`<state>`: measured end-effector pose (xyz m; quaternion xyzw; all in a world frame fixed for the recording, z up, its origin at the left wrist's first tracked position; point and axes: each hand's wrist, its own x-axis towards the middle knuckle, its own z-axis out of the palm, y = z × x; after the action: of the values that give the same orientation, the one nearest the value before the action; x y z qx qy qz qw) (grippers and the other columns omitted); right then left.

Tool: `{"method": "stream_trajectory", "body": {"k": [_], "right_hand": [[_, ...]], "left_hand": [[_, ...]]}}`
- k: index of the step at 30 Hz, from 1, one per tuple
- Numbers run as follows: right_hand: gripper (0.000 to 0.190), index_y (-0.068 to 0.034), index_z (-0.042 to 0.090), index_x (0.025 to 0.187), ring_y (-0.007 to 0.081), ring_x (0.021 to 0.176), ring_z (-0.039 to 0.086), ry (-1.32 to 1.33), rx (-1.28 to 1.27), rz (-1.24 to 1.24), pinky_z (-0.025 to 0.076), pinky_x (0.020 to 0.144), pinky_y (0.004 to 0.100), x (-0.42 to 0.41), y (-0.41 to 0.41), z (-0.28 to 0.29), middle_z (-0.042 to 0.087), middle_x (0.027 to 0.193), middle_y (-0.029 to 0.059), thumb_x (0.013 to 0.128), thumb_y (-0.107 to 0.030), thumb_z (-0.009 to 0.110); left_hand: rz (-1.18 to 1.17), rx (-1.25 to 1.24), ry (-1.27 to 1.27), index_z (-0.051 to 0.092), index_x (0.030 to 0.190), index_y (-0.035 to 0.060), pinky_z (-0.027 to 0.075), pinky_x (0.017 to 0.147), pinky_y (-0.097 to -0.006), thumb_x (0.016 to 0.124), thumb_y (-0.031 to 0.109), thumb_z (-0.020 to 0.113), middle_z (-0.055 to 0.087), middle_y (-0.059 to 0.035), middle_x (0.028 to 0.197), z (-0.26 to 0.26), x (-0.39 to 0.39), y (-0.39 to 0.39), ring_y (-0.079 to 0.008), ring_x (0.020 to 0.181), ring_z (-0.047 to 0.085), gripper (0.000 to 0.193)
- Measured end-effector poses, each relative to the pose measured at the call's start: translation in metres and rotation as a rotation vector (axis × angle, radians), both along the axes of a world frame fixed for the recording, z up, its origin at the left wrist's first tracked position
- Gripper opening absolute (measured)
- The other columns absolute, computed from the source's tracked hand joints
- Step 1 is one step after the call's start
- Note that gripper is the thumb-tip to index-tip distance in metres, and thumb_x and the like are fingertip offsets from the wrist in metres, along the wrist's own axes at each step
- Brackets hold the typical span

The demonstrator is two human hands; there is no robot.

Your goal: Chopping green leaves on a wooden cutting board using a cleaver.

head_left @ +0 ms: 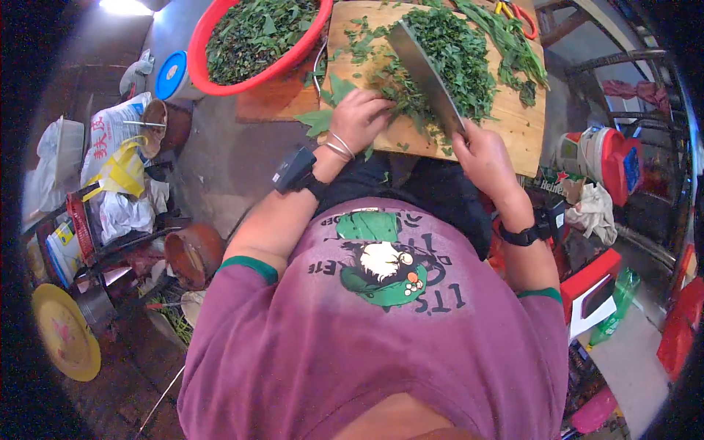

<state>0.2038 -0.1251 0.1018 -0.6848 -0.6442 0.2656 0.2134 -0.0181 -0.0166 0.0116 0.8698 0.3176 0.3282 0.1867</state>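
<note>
A wooden cutting board [517,126] lies in front of me. My right hand [484,154] grips the handle of a cleaver [426,71], whose wide blade stands among the chopped greens [462,60]. Left of the blade, my left hand [363,116] has its fingers bent at the edge of a browner heap of cut leaves [404,91]; whether they pinch some of it is hard to tell. Larger whole leaves [319,120] stick out beside that hand. Uncut leafy stalks [514,49] lie at the board's right side.
A red plastic basin [256,88] full of cut greens stands left of the board. Orange-and-yellow-handled scissors [520,19] lie at its far right corner. A blue-lidded bucket [171,75] is at the left, and a red-and-white bucket [599,154] at the right.
</note>
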Motion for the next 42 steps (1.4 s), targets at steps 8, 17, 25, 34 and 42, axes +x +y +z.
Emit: {"method": "stream_trajectory", "body": {"k": [8, 17, 25, 34, 42], "right_hand": [[0.02, -0.005, 0.054, 0.098, 0.0401, 0.062, 0.06, -0.267, 0.007, 0.245, 0.048, 0.057, 0.051, 0.003, -0.007, -0.008, 0.06, 0.064, 0.0212, 0.082, -0.017, 0.052], [0.026, -0.002, 0.051, 0.106, 0.0404, 0.061, 0.059, -0.314, -0.138, 0.263, 0.047, 0.056, 0.0497, -0.009, -0.003, -0.006, 0.058, 0.063, 0.0226, 0.082, -0.011, 0.053], [0.015, 0.0, 0.05, 0.089, 0.0374, 0.059, 0.063, -0.307, -0.014, 0.283, 0.051, 0.054, 0.0477, -0.041, 0.027, -0.017, 0.061, 0.063, 0.0204, 0.08, -0.012, 0.053], [0.017, -0.003, 0.054, 0.094, 0.041, 0.064, 0.06, -0.159, 0.043, 0.128, 0.047, 0.057, 0.0519, -0.013, 0.021, -0.007, 0.059, 0.066, 0.0218, 0.083, -0.016, 0.051], [0.025, -0.003, 0.051, 0.106, 0.0368, 0.061, 0.061, -0.428, -0.188, 0.313, 0.048, 0.056, 0.0477, -0.011, -0.003, 0.009, 0.06, 0.067, 0.0202, 0.083, -0.012, 0.053]], "left_hand": [[0.077, 0.032, 0.037, 0.068, 0.089, 0.0101, 0.05, 0.078, -0.0377, 0.072, 0.018, 0.072, 0.063, -0.0101, 0.094, -0.007, 0.004, -0.003, -0.0296, 0.089, 0.059, 0.019], [0.062, 0.084, -0.082, 0.067, 0.081, 0.0098, 0.051, 0.075, -0.0356, 0.069, 0.015, 0.071, 0.064, -0.0084, 0.089, -0.007, 0.005, 0.0, -0.0278, 0.086, 0.06, 0.013], [0.098, 0.039, 0.021, 0.07, 0.082, 0.0098, 0.051, 0.073, -0.0348, 0.068, 0.015, 0.07, 0.065, -0.0078, 0.091, 0.0, 0.01, -0.003, -0.0251, 0.085, 0.061, 0.014], [0.015, 0.007, -0.041, 0.068, 0.092, 0.0104, 0.051, 0.075, -0.037, 0.069, 0.018, 0.074, 0.064, -0.0095, 0.093, -0.011, 0.003, -0.003, -0.0283, 0.086, 0.061, 0.025], [0.076, 0.042, -0.063, 0.069, 0.086, 0.0089, 0.051, 0.075, -0.0362, 0.069, 0.014, 0.072, 0.065, -0.0083, 0.091, -0.012, 0.005, -0.001, -0.0272, 0.088, 0.061, 0.018]]}}
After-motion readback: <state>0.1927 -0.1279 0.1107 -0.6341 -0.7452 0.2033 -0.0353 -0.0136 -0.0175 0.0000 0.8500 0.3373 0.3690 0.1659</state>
